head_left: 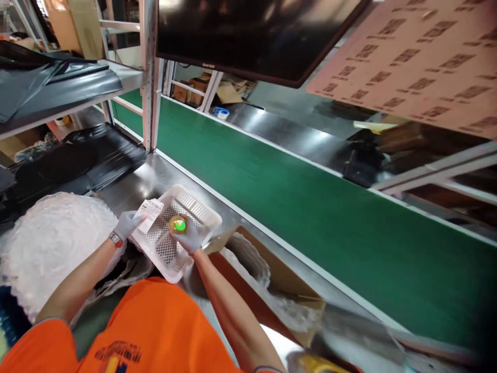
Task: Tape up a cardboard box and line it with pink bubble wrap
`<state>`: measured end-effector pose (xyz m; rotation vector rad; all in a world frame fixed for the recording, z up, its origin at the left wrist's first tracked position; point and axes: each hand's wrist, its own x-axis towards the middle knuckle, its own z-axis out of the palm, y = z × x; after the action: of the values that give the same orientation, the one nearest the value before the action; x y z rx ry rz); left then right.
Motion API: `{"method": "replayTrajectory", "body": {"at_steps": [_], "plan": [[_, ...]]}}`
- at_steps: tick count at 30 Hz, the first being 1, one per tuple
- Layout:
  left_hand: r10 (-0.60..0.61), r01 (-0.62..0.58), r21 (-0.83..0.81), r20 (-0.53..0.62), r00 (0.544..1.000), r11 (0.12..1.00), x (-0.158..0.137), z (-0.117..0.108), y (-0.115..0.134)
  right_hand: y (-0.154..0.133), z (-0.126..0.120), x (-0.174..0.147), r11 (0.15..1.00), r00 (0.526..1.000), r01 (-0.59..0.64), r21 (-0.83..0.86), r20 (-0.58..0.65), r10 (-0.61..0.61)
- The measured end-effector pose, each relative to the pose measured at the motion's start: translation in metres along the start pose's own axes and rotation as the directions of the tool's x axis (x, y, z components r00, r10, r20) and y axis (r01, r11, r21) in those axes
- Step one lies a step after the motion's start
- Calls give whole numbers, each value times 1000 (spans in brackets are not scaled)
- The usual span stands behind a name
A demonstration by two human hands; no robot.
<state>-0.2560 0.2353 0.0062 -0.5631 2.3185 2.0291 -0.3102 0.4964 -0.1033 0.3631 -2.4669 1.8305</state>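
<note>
1. The small round roll of yellowish tape with a green centre (179, 224) is sitting under the fingers of the person's right hand (189, 237), which is gloved in pale grey and closing on the roll from the near side; the grasp looks light, fingertips on the rim rather than a full clench.

2. The roll is lying inside the white perforated plastic basket (202, 210), just beyond the right hand and a little to the right of the left hand.

3. Judging by its look, the roll is handling as a light, stiff ring: it is probably firm at the rim and easy to pinch across its width, though its smooth side may be slipping against a glove.

4. The best hold appears to be on the outer rim, thumb on one side and fingers opposite.

5. The left hand (127, 224), also gloved and wearing a wristwatch, is pinching a white printed paper slip (149, 211) at the basket's near-left edge.

6. The basket is resting tilted on a shiny steel bench (128, 189), with a mass of white bubble wrap (50, 243) left of the left hand, an open brown cardboard box (267, 280) right of the right hand, and a green conveyor belt (310, 207) beyond both.
</note>
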Motion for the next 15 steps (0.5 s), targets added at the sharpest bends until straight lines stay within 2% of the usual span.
{"method": "replayTrajectory", "body": {"at_steps": [4,6,10,15], "plan": [[-49,39,-155,-62,997,987,-31,11,-20,-9,1,-17,961,988,-119,249,122,91],[-70,41,-232,-118,991,972,-50,17,-31,-15,4,-21,929,974,-191,317,179,139],[-97,-3,-322,-294,951,947,-101,24,-37,-27,13,-21,913,951,-261,315,246,187],[-76,-49,-247,-471,879,968,-182,26,-35,-26,22,-17,924,953,-237,299,257,162]]}}
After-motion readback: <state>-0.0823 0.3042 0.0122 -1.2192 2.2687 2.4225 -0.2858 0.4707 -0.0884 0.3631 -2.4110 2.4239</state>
